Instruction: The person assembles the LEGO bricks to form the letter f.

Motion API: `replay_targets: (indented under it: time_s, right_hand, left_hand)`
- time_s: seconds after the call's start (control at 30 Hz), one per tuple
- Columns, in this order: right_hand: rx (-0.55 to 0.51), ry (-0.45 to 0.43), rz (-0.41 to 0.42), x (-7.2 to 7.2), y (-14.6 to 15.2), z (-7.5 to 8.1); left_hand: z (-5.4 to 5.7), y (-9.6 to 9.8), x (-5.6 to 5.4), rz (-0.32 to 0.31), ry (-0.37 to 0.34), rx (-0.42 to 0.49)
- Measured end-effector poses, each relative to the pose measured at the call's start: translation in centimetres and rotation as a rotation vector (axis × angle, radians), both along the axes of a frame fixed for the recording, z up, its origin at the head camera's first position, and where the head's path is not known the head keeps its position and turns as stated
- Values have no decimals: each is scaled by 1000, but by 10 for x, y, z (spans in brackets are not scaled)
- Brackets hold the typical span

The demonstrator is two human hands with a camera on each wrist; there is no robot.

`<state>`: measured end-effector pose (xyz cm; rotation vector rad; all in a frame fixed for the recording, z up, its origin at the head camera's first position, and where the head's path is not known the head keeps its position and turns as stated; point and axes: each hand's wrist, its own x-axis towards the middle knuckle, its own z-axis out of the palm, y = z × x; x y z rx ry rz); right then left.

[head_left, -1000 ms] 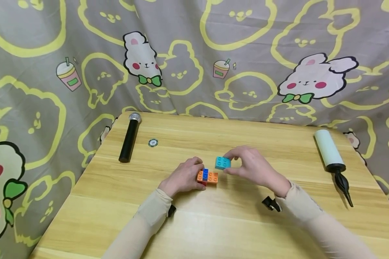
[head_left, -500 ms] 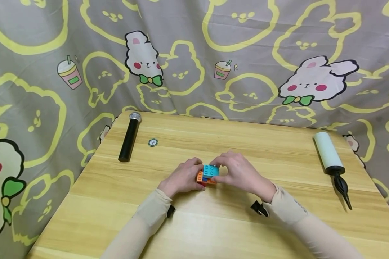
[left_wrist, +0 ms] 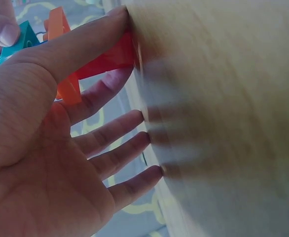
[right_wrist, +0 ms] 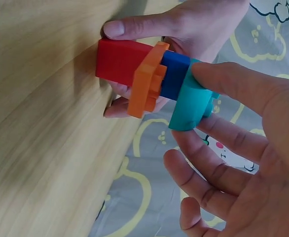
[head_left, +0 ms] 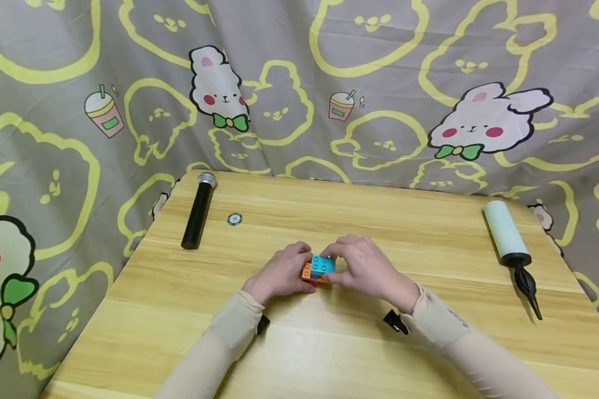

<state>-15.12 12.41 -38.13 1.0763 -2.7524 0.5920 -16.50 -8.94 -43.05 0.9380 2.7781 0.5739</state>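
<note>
A small stack of toy bricks stands on the wooden table: a red brick at the bottom, an orange plate above it, then a blue brick, and a teal brick on top. My left hand pinches the red brick between thumb and index finger; its other fingertips touch the table in the left wrist view. With thumb and fingers my right hand pinches the teal brick, which sits against the blue one. Whether its studs are fully pressed together I cannot tell.
On the table, a black microphone and a round chip lie at the left. A pale hand pump with a black nozzle lies at the right. A patterned curtain hangs behind the table.
My right hand has moved left and toward the stack, bringing the teal brick from beside it onto the blue brick. The left hand has stayed in place.
</note>
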Motion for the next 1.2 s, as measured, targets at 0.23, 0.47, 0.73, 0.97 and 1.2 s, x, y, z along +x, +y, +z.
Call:
replay_targets:
  time_s: [0.23,0.47,0.73,0.97,1.2]
  right_hand:
    - [60,20,-28,2,-1,2]
    - [82,31,-32,2,-4,4]
    - [77,46,-44,4,-3,2]
    - [98,51,-39,5,-1,4]
    - [94,178,36,9,9,2]
  left_hand:
    - [-2,1,-1,-3,-1,-4]
    - [-1,-7,-1,30,-98,98]
    - [4,-13,0,14,-99,232]
    - [4,-10,-1,14,-100,217]
    - [4,-9,-5,59,-160,293]
